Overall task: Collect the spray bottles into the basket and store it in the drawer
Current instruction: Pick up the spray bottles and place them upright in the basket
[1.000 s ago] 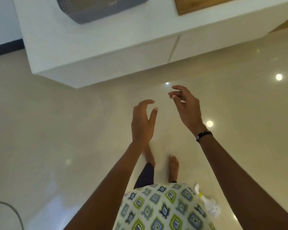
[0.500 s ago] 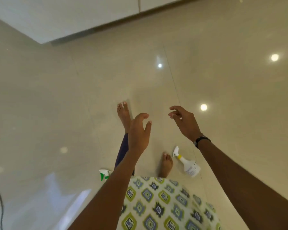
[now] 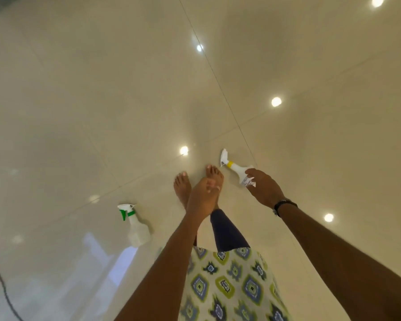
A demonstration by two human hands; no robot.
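Since a moment ago my view has dropped to the floor (image 3: 102, 89) and my right hand (image 3: 263, 189) has reached the yellow-collared spray bottle (image 3: 235, 167), fingers over its body; I cannot tell if they grip it. My left hand (image 3: 203, 193) hangs loose, holding nothing. Left of it lies the green-collared spray bottle (image 3: 136, 227). On glossy tile, a glancing touch could skid the bottle away.

Label on yellow-collared spray bottle (image 3: 237, 169): print too small, unreadable.
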